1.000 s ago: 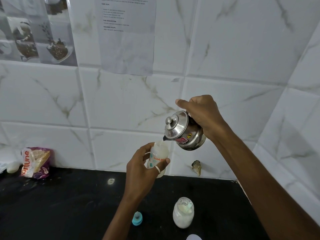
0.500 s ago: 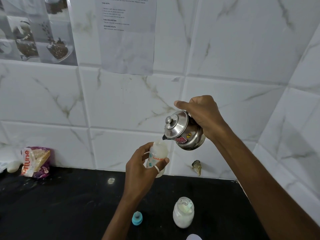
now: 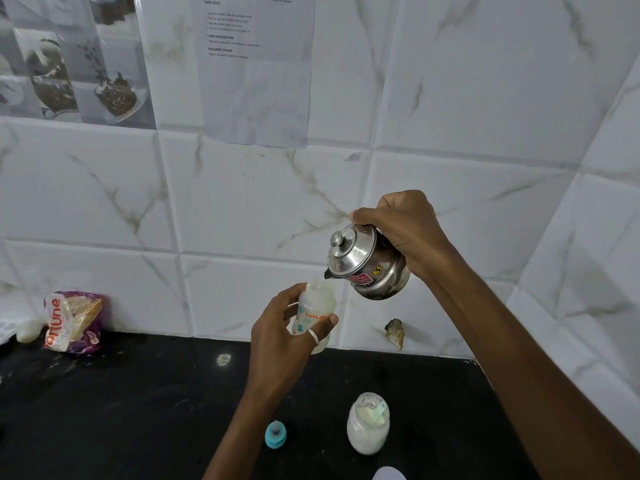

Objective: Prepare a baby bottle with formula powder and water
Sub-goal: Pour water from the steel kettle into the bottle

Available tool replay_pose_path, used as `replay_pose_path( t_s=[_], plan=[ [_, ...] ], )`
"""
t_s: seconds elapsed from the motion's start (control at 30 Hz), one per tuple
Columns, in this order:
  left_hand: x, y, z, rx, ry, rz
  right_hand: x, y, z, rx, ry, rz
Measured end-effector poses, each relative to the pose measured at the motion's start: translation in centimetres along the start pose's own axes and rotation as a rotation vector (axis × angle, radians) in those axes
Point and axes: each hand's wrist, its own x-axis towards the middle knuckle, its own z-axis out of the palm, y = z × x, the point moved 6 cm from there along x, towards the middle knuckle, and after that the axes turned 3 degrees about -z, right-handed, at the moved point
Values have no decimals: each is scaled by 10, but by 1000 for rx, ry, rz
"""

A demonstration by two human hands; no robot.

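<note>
Kettle [image 3: 369, 263] tipped left, spout over upright bottle [image 3: 316, 308].

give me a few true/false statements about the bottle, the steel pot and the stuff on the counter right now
1. The left hand holds the baby bottle above the counter. True.
2. The steel pot in the right hand stands upright. False: it is tipped, with its spout at the bottle's open mouth.
3. The teal bottle cap is screwed onto the bottle. False: it lies on the black counter, apart from the bottle.
4. The glass jar of white powder stands on the counter, right of the cap. True.
5. The pot's lid has been taken off. False: it sits on the pot.
</note>
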Motion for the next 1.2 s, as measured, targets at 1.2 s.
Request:
replay_pose_path(
  t_s=[1.2],
  plan=[
    [-3,3,-2,-20,6,-23,-1,7,-3,47,10,58]
  ],
)
